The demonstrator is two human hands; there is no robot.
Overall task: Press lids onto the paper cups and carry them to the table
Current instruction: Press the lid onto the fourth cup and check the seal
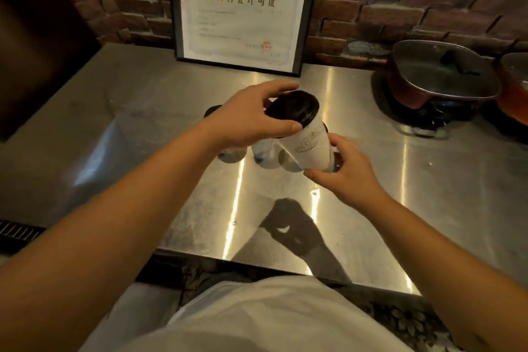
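The cup (308, 148) hangs above the desk (171, 180), tilted, its long axis running from 11 to 5 o'clock. The left hand (251, 117) curls round the black lid (293, 111) at the top; the right hand (345, 168) grips the base.
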